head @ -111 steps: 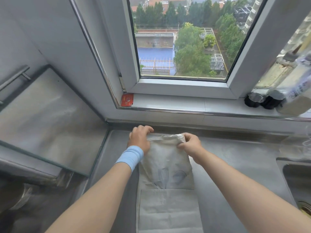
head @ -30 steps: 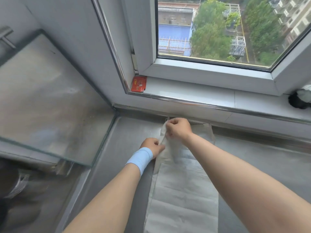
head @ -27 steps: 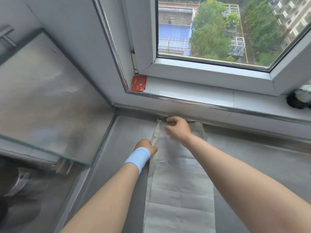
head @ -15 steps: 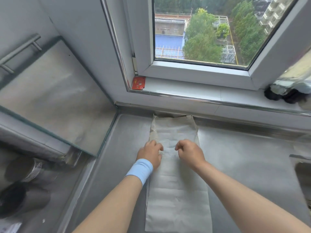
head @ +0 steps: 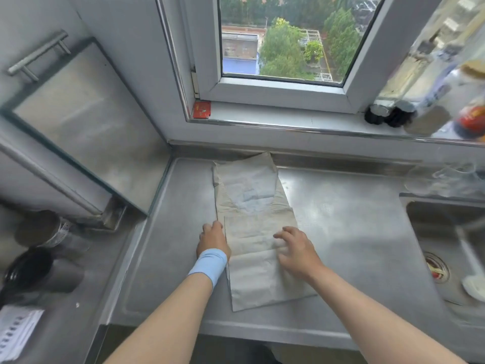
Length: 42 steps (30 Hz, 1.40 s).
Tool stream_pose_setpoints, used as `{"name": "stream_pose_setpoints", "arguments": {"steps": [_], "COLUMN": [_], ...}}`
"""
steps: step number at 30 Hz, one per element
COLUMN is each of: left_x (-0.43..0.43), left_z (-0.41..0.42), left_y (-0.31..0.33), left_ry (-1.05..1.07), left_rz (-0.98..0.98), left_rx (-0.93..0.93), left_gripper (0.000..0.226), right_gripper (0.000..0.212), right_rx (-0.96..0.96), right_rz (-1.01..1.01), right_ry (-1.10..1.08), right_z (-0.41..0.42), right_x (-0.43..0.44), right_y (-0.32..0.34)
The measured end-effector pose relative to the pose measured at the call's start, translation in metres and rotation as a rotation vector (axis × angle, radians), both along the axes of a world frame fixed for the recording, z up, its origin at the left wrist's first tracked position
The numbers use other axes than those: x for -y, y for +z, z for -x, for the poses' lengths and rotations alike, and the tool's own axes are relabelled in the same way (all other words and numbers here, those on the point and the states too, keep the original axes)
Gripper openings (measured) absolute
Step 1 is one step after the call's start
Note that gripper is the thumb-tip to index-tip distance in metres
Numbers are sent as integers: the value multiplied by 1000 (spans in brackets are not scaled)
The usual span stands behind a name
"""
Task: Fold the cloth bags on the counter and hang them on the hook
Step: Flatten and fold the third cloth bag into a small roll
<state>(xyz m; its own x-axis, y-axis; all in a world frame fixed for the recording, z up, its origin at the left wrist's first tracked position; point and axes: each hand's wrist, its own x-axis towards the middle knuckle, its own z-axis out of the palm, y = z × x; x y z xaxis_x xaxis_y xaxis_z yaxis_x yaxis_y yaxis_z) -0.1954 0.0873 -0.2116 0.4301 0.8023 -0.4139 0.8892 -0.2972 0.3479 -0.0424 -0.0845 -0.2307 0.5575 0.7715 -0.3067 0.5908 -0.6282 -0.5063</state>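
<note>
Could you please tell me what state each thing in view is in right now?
cloth bag: lying flat on the counter, partly folded with layers overlapping, not yet hung.
left hand: open, resting at the bag's left edge.
right hand: open, fingers spread over the bag's right side.
sink: drain strainer holds some scraps.

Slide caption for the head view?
Left hand and right hand rest on a beige cloth bag on the stainless steel counter below a window.
</note>
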Motion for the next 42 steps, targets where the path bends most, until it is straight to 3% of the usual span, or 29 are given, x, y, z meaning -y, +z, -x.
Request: {"name": "stream_pose_setpoints", "arguments": {"steps": [2, 4, 6, 8, 10, 13, 17, 22, 24, 28, 31, 33, 35, 39, 42], "left_x": [16, 33, 48, 58, 63, 64, 73, 88, 91, 79, 62, 53, 43, 17, 0], "left_z": [5, 8, 7, 12, 26, 43, 48, 53, 56, 55, 53, 54, 53, 48, 43], "left_y": [7, 11, 7, 0, -9, -16, -12, 2, 12, 39, 63, 83, 100, 115, 108], "left_ry": [-192, -412, -637, -785, -786, -757, -767, -806, -787, -625, -623, -632, -599, -510, -387], "left_rz": [-227, -317, -197, -83, -7, 20, -64, -119, -61, 11, 125, 201, 280, 307, 183], "left_rx": [12, 78, 3, -206, -327, -318, -376, -143, -94, -120, -125, -131, -136, -61, 94], "left_gripper": [47, 49, 55, 66, 71, 76, 83, 88, 88, 42, 12, 17, 23, 18, 12], "right_gripper": [52, 54, 56, 59, 60, 54, 28, 21, 21, 25, 31, 15, 6, 11, 9], "right_rx": [70, 106, 149, 184, 207, 232, 360, 516, 478, 358, 246, 180, 8, -312, -285], "right_rz": [43, 47, 62, 118, 167, 211, 213, 261, 212, 68, 252, 403, 413, 221, 55], "right_ry": [47, 98, 210, 328, 420, 514, 625, 721, 649, 506, 459, 462, 372, 141, -4], "right_z": [9, 17, 22, 27, 33, 34, 35, 43, 43, 44, 40, 33, 25, 7, -5], "right_x": [18, 35, 49, 55, 60, 63, 62, 50, 45, 39, 41, 42, 43, 36, 21], "right_y": [4, 9, 10, 12, 13, 14, 14, 24, 39, 76, 101, 114, 123, 133, 120]}}
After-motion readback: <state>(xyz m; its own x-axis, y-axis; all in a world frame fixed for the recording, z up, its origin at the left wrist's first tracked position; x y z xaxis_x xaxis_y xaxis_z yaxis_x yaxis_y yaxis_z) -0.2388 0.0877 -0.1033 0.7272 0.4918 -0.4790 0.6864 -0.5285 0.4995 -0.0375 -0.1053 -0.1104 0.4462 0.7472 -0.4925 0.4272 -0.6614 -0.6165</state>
